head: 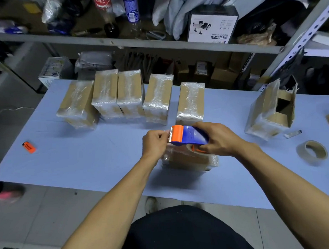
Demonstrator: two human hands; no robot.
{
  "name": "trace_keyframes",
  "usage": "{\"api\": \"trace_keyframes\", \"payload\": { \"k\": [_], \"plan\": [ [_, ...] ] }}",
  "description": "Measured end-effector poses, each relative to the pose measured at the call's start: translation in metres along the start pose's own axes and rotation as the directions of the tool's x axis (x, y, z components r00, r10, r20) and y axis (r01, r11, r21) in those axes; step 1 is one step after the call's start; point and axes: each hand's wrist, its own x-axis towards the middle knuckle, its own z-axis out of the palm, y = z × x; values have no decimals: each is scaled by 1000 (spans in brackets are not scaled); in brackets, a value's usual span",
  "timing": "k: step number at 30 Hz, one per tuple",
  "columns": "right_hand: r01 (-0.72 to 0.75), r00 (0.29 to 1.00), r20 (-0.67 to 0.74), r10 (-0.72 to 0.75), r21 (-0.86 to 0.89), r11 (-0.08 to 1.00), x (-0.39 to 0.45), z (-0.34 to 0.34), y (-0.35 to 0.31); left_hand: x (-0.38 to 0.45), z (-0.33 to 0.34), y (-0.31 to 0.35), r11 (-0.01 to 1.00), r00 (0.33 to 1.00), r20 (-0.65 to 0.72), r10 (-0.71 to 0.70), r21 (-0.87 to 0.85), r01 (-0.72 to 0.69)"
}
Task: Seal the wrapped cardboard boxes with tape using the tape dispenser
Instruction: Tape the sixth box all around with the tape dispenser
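Both hands meet over a wrapped box (189, 158) near the table's front edge. The right hand (219, 139) grips the blue and orange tape dispenser (188, 135) from above, fingers curled round its body, holding it just above the box. The left hand (155, 142) pinches the tape end (167, 132) at the dispenser's orange toothed front, fingers curled.

Five more wrapped boxes (131, 93) stand in a row farther back on the pale blue table (86, 160). An opened, torn box (273, 109) sits to the right, with a tape roll (313, 151) nearer the front edge and an orange lighter (29, 147) far left. Behind is a grey metal shelf (138, 44) crowded with bags and bottles.

A red bottle label (102, 2) carries white Chinese characters; a white carton (212, 26), upside down, bears small print too blurred to read.
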Motion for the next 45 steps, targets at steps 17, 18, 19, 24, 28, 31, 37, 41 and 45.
{"api": "trace_keyframes", "payload": {
  "k": [17, 18, 19, 24, 28, 31, 37, 41, 45],
  "plan": [
    [-18, 999, 28, 26, -277, 961, 7, 8, -7, 10, 42, -65, 571, 747, 278, -604, -502, 649],
    [-22, 999, 28, 31, -279, 960, 7, 8, -7, 10, 44, -66, 544, 716, 311, -625, -485, 685],
    [-24, 999, 26, 33, -288, 957, 7, 8, -7, 12, 44, -68, 537, 696, 319, -644, -460, 707],
    [-32, 999, 8, 36, -286, 958, 5, 8, -5, 26, 37, -72, 716, 785, -7, -620, -414, 562],
    [-45, 999, -8, 45, -290, 956, 9, 9, -5, 26, 35, -49, 858, 954, 121, -274, -417, 299],
    [-51, 999, -6, 51, -302, 952, 13, 9, -6, 20, 49, -41, 984, 987, 137, -83, -149, 103],
    [-7, 1000, 19, 13, -260, 966, -1, 1, 3, 16, 50, -40, 998, 999, 37, -30, -52, 32],
    [-51, 999, -10, 50, -242, 969, -23, -6, 17, 15, 52, -33, 1000, 1000, 7, -8, 4, 8],
    [-57, 998, -10, 56, -239, 969, -33, -10, 24, 13, 53, -29, 1000, 1000, -1, -1, 12, 1]
  ]
}}
